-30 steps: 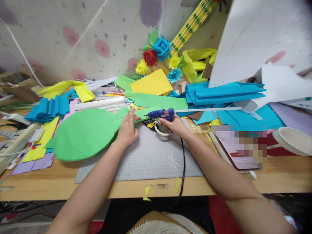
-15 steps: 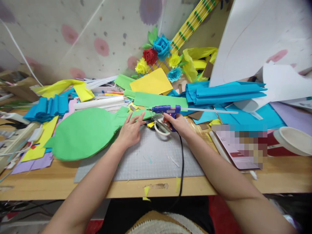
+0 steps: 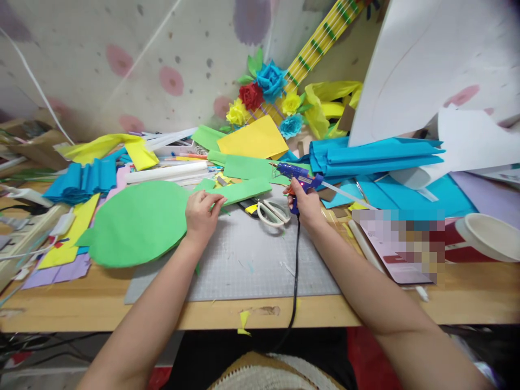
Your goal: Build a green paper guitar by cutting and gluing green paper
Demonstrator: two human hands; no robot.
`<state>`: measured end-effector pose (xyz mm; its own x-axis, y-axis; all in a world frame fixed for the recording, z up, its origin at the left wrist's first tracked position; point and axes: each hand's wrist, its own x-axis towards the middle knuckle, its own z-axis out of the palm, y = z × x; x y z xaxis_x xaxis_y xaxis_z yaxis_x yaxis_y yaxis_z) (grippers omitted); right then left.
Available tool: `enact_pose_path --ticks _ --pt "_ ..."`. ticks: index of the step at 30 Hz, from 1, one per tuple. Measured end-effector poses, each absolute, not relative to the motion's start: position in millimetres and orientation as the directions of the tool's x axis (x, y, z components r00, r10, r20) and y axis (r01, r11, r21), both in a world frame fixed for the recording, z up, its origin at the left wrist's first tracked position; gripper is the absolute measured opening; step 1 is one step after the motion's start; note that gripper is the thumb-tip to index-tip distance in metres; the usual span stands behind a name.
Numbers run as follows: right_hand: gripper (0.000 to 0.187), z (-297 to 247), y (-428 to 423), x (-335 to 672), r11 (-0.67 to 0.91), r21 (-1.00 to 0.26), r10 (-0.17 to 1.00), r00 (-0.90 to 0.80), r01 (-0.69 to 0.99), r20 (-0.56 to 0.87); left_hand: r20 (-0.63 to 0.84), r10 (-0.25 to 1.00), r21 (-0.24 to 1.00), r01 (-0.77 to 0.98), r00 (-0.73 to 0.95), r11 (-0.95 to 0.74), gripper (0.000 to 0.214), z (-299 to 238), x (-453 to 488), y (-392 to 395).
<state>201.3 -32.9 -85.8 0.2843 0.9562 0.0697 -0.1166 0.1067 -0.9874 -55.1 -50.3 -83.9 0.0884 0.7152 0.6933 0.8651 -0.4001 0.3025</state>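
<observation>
My right hand grips a blue hot glue gun by its handle, nozzle to the left, a long pale glue stick out of its back. A green paper-covered shape, a rounded body with a long narrow neck, lies on the left of the table. At the join of body and neck, my left hand has thumb and fingers pinched together on the green paper; the exact contact is partly hidden. Scissors with white handles lie between my hands, partly under the neck.
A grey cutting mat lies in front. The glue gun's black cord crosses it. Blue folded paper and a red-and-white cup are on the right. A yellow guitar-like craft with paper flowers leans at the back.
My right hand has drawn the glue gun right, away from the neck, and tilted it. My left hand has moved left, its spread fingers now closed in a pinch.
</observation>
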Motion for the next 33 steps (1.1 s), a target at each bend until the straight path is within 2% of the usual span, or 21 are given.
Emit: enact_pose_path --ticks 6,13,18,21,24,26,28,31,33 --pt "0.042 -95.9 -27.7 206.3 0.127 -0.988 0.924 0.371 -0.084 0.087 0.467 0.876 0.201 0.949 0.125 -0.243 0.022 -75.8 -40.3 -38.9" --pt "0.040 -98.8 -26.6 209.4 0.109 -0.993 0.928 0.364 -0.045 0.085 0.340 0.938 0.185 0.973 0.068 -0.138 0.035 -66.7 -23.0 -27.5" --pt "0.040 -99.1 -26.5 208.5 0.104 -0.993 0.931 0.358 -0.054 0.078 0.343 0.912 0.092 0.958 0.224 -0.270 0.030 -63.6 -14.7 -31.8" --pt "0.040 -100.8 -25.3 209.0 0.110 -0.991 0.922 0.380 -0.080 0.072 0.367 0.868 0.095 0.915 0.334 -0.392 0.022 -61.1 -12.9 -37.5" --pt "0.040 -103.0 -24.4 210.7 0.113 -0.991 0.922 0.381 -0.078 0.075 0.402 0.863 0.162 0.904 0.307 -0.396 0.013 -53.2 -25.1 -37.5" --pt "0.040 -103.8 -24.3 211.6 0.116 -0.991 0.924 0.373 -0.067 0.082 0.382 0.906 0.258 0.919 0.185 -0.296 0.016 -44.2 -43.6 -32.8" --pt "0.040 -103.8 -24.5 211.8 0.110 -0.992 0.925 0.373 -0.064 0.079 0.326 0.945 0.413 0.902 -0.018 -0.125 0.018 -33.8 -67.5 -25.9" --pt "0.041 -102.7 -25.6 210.8 0.092 -0.994 0.927 0.370 -0.056 0.064 0.188 0.952 0.648 0.759 -0.243 0.066 0.030 -20.9 -101.7 -16.5" --pt "0.041 -101.3 -26.9 209.7 0.083 -0.995 0.930 0.363 -0.048 0.060 0.169 0.950 0.672 0.735 -0.263 0.084 0.030 -17.4 -116.6 -12.7"
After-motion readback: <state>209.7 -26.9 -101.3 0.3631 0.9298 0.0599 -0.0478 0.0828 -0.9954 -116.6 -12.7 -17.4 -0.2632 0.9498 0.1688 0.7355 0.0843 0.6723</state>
